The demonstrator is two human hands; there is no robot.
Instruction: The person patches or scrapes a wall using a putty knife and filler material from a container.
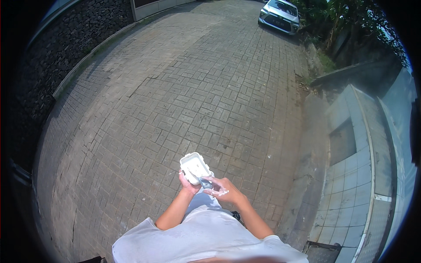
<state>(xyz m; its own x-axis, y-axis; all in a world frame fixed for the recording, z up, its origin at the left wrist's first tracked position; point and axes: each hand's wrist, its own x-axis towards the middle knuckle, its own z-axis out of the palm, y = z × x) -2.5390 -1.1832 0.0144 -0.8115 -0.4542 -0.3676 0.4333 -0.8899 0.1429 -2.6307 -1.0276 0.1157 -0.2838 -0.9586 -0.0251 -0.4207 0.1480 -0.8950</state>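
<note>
Both of my forearms (175, 210) reach forward over the brick paving (175, 101), angled inward so the hands meet in front of my white shirt (188, 241). My left hand (189, 183) supports the open white tub (191, 156), its fingers clamped on the near left side. Just beside it, my right hand (223, 191), smeared white, has its fingers closed on a grey scraper (205, 184), which extends over the tub's near edge; I cannot tell whether its tip touches inside.
</note>
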